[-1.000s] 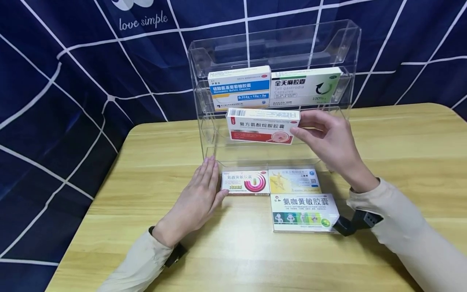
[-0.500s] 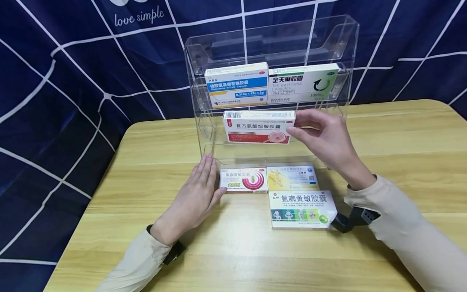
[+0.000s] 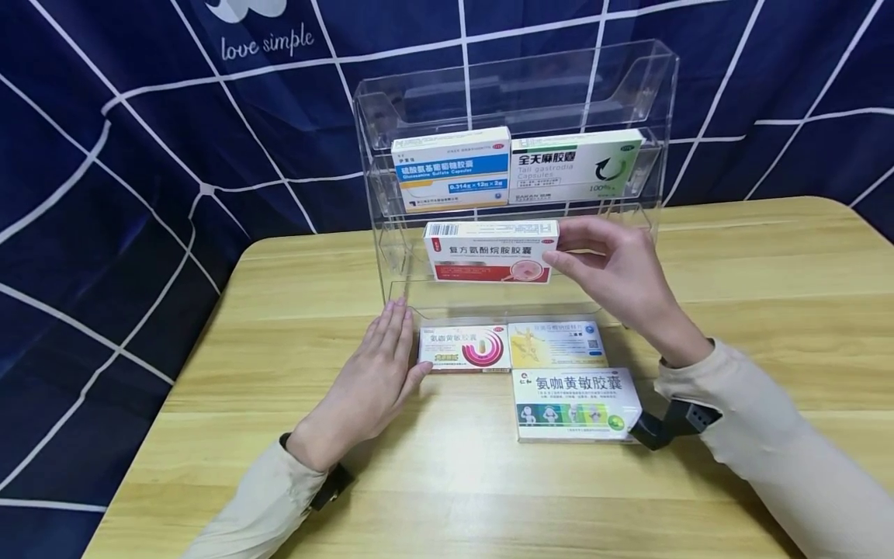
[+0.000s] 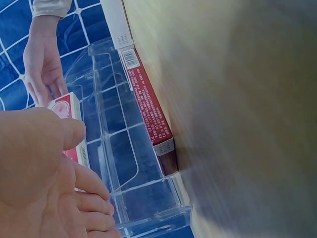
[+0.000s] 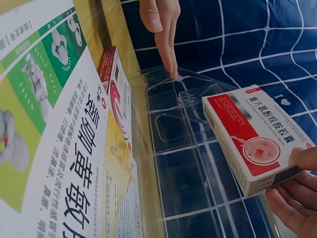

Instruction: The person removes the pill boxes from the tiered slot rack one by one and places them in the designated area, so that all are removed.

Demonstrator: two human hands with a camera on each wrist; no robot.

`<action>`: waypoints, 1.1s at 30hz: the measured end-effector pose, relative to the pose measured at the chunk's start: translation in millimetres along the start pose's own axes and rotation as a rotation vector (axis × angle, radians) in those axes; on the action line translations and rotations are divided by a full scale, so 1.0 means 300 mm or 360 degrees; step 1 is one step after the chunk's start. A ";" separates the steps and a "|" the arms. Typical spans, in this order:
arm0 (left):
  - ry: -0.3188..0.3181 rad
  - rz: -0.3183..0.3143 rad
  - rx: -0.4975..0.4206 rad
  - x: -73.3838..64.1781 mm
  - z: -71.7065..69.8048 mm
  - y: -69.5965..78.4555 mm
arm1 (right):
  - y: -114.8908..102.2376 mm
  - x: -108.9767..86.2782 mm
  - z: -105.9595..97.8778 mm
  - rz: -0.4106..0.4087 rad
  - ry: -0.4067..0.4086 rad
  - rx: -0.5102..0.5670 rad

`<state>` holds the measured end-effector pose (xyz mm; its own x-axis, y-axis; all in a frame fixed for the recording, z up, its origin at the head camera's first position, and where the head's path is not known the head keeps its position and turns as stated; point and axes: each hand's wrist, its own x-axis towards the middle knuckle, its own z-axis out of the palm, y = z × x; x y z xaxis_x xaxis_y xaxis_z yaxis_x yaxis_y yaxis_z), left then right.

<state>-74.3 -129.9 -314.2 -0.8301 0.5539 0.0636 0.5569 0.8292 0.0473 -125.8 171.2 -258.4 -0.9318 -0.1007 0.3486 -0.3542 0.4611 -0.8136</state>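
My right hand [image 3: 618, 276] pinches the right end of a red-and-white medicine box [image 3: 489, 260], its thumb across the front. The box is upright at the middle level of a clear acrylic display rack [image 3: 461, 299], below the upper boxes; how deep it sits in the tier cannot be told. My left hand [image 3: 363, 380] has straight fingers, their tips at the rack's lower left corner. Beside its thumb lies a white medicine box with a pink ring [image 3: 464, 347], whose red side edge [image 4: 146, 101] shows in the left wrist view.
Higher on the rack stand a blue-and-white box [image 3: 452, 172] and a green-and-white box [image 3: 574, 168]. A yellow-and-white box [image 3: 556, 344] and a large white-and-green box [image 3: 576, 404] lie on the wooden table [image 3: 433, 497]. Behind hangs a dark blue checked cloth [image 3: 279, 116].
My right hand has brought the red-and-white medicine box slightly lower and a little left against the rack. My left hand stays at the rack's corner. The head view has shifted slightly.
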 end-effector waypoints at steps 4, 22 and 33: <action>-0.0009 -0.0005 -0.0004 -0.003 0.000 -0.002 | 0.002 0.000 0.003 0.0005 -0.0011 -0.0011; -0.0002 0.0008 -0.0009 0.005 -0.008 -0.008 | 0.007 -0.034 -0.021 0.0136 -0.0113 -0.0090; -0.0035 -0.0002 -0.0081 -0.003 -0.018 -0.011 | 0.016 -0.052 -0.037 0.0292 -0.0244 -0.0083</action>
<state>-75.3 -133.4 -309.1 -0.8309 0.5548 0.0416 0.5560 0.8253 0.0982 -111.9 184.6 -262.6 -0.9827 -0.1416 0.1193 -0.1770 0.5285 -0.8303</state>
